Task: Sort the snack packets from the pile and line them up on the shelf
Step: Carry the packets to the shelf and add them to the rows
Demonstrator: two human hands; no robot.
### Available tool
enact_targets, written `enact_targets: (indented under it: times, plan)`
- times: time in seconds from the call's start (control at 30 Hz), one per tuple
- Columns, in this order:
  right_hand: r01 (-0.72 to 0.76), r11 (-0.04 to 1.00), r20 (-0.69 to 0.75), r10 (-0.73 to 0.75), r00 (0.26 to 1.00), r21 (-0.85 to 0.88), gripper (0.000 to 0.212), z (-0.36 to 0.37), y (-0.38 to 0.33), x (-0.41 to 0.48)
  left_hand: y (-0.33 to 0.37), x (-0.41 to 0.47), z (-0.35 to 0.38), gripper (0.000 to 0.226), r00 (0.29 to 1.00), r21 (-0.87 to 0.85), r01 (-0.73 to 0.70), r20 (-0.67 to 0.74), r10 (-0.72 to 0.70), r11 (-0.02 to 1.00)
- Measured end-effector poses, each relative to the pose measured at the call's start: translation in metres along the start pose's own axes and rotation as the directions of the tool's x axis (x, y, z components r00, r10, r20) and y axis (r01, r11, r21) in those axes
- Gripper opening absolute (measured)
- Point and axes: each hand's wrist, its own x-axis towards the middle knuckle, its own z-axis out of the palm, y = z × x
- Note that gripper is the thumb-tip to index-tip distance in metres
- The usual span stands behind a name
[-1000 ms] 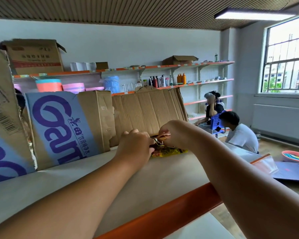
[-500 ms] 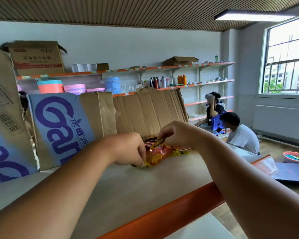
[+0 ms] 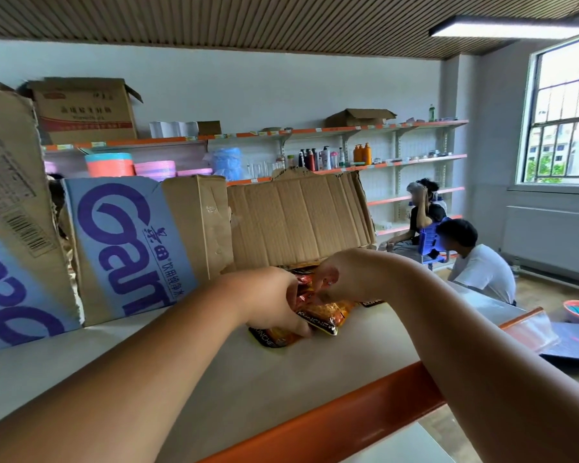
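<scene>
Head view: left hand [image 3: 270,299] curls its fingers onto glossy orange-and-black foil snack packets [image 3: 328,315] lying on the pale orange-edged shelf board [image 3: 298,379]; right hand [image 3: 343,279] apparently pinches one packet's top. Lining-up step in hand; next, judged: square them side by side.

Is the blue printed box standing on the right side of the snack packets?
No, the blue printed box stands on the shelf to the left of the snack packets.
</scene>
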Motion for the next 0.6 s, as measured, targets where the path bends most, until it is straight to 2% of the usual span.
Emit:
enact_targets:
  times: [0.07,0.2,0.27,0.33,0.4,0.5,0.6]
  plan:
    - [0.037,0.999,0.023,-0.038,0.999,0.030,0.033,0.000,-0.006,0.000,-0.004,0.001,-0.003,0.047,0.999,0.044,0.031,0.020,-0.032,0.999]
    - [0.069,0.995,0.042,-0.072,0.997,0.074,0.024,0.004,-0.012,0.002,-0.015,-0.003,-0.012,0.040,0.980,0.100,0.113,0.153,-0.127,0.989]
    - [0.109,0.985,0.023,-0.113,0.993,0.133,0.024,0.003,-0.014,-0.001,-0.019,-0.006,-0.016,0.034,0.958,0.095,0.153,0.231,-0.172,0.984]
    - [0.142,0.975,-0.028,-0.139,0.990,0.170,0.023,-0.003,-0.016,-0.006,-0.022,-0.009,-0.017,0.035,0.950,0.105,0.166,0.250,-0.188,0.981]
    - [0.080,0.995,-0.046,-0.078,0.996,0.054,0.031,-0.012,-0.018,-0.015,-0.022,-0.008,-0.016,0.045,0.971,0.092,0.127,0.190,-0.143,0.988]
    - [-0.098,0.967,0.095,0.123,0.988,-0.237,0.046,-0.014,-0.028,-0.023,-0.016,-0.005,-0.010,0.066,0.991,0.029,0.075,0.106,-0.078,0.997]
    - [-0.172,0.924,0.124,0.226,0.966,-0.342,0.052,-0.002,-0.039,-0.021,-0.006,-0.001,-0.003,0.073,1.000,0.004,0.010,0.028,-0.011,1.000]
